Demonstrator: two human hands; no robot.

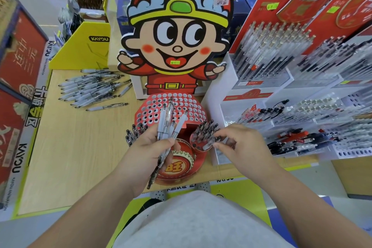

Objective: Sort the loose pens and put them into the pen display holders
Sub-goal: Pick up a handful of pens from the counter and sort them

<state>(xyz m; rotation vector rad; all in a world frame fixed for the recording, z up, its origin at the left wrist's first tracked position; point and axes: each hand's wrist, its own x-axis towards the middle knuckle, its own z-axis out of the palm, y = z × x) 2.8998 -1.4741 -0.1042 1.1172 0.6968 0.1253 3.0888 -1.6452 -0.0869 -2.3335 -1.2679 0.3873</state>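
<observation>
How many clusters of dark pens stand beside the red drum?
2: left cluster beside the red drum, right cluster at the right hand. Others may be hidden.

I see a red holder (187,104) dotted with round holes, white-and-clear loose pens (88,91), pale woodgrain table (70,147), yellow box (80,54).

Bunch of pens (168,121) — middles hidden within left hand (149,147)
</observation>
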